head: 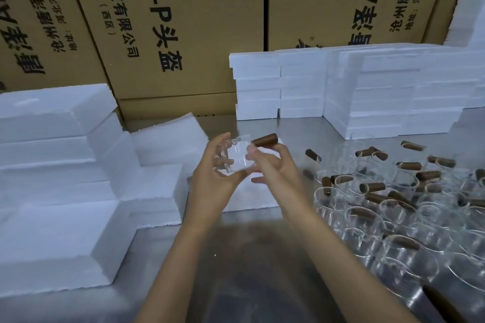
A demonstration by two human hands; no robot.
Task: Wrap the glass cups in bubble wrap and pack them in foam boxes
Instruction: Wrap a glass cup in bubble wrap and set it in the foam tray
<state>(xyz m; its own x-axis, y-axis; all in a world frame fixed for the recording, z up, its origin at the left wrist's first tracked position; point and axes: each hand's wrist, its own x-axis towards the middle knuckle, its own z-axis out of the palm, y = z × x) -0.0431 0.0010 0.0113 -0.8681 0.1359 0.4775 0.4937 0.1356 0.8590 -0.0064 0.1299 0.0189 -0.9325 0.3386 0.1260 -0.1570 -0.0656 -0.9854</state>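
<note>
Held above the tabletop (252, 123), between both hands: one glass cup (237, 156) with a brown handle (265, 140) jutting up and to the right. Left hand (214, 178) curled round the cup's near-left side, thumb and fingers cradling the glass. Right hand (273, 165) closed on the cup's right side just below the handle, fingertips on the glass. Both grips closed on the cup, neither spread.

Just behind and left of the cup: bubble wrap (170, 141), not yet around the glass. Farther left of the cup: foam boxes (57, 191) in stacks. Right of the cup, near but apart: a crowd of bare cups (388, 212), rims close together, handles pointing every way.

Likely risks, as a judgement only. Smooth glass held by fingertips alone, so a slip during any regrip, and a fall onto hard metal. Handle sticking out, so a snag or knock against the wrap or a foam edge. A careless elbow swing rightward, and a strike on the packed cups, one toppling several. Loose wrapping around the handle, leaving that joint unprotected in the box.
</note>
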